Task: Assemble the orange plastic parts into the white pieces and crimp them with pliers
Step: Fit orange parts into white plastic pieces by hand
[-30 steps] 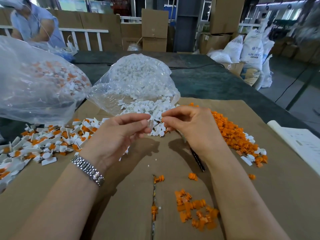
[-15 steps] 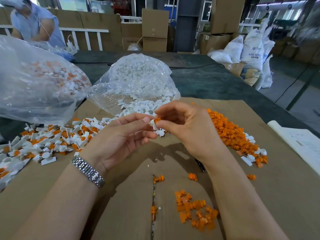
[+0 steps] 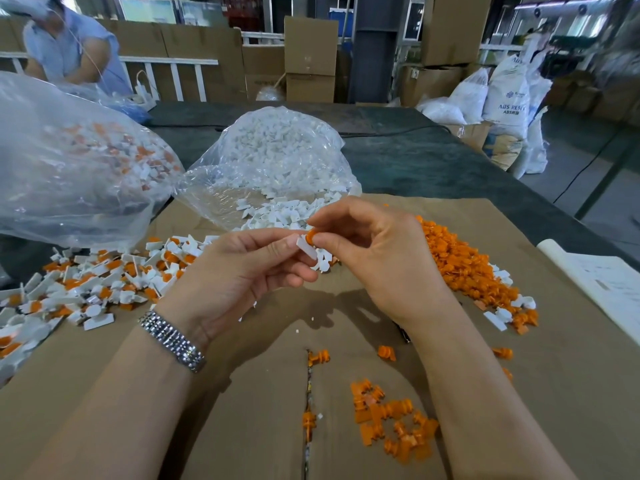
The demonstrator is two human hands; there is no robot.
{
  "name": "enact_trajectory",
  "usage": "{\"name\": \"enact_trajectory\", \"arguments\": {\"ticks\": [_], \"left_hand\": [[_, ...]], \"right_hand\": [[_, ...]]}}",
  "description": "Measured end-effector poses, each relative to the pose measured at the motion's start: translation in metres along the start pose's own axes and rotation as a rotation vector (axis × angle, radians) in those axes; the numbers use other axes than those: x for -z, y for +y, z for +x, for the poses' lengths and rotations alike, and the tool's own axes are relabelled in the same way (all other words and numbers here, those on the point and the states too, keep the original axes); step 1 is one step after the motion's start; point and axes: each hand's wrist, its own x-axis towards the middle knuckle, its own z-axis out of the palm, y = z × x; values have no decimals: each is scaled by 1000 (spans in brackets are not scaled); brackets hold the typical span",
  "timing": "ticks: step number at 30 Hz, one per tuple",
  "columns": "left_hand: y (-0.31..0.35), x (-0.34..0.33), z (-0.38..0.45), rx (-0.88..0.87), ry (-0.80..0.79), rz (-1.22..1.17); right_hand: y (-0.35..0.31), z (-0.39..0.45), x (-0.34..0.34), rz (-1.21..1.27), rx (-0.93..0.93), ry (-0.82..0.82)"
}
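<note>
Cardboard (image 3: 145,393) covered our bench, loose orange parts (image 3: 388,420) nearest. Above it our left hand (image 3: 235,271) pinched a white piece (image 3: 306,247) while our right hand (image 3: 377,258) pinched an orange part (image 3: 310,235) against its top, so we judged insertion underway; next, a straight push, then crimping. Pliers weren't clearly visible. Far right, a white sack (image 3: 507,95) read "ABS RESIN".

Factory/warehouse assembly floor, bulk hand-work bench.
Stacked cartons (image 3: 310,53) & ABS resin sacks (image 3: 507,95) lining the back; clear bags of plastic parts (image 3: 273,161) sitting at the table's (image 3: 433,164) far edge; another worker (image 3: 72,53) standing at far-left corner.
</note>
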Motion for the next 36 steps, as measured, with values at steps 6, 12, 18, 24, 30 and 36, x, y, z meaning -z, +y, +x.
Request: {"name": "enact_trajectory", "arguments": {"ticks": [6, 12, 18, 24, 30, 36], "left_hand": [[-7, -6, 3, -68, 68, 7], [-2, -4, 3, 22, -27, -109], [1, -1, 1, 48, -78, -150], [-1, -5, 2, 5, 50, -92], [5, -8, -2, -52, 54, -10], [7, -5, -3, -94, 99, 123]], "right_hand": [[1, -2, -12, -45, -36, 136], [-6, -2, 0, 154, -141, -33], [-7, -2, 0, 147, -129, -114], [-3, -2, -8, -116, -26, -31], [0, -1, -9, -154, 10, -15], [-1, -2, -10, -151, 32, 5]]}}
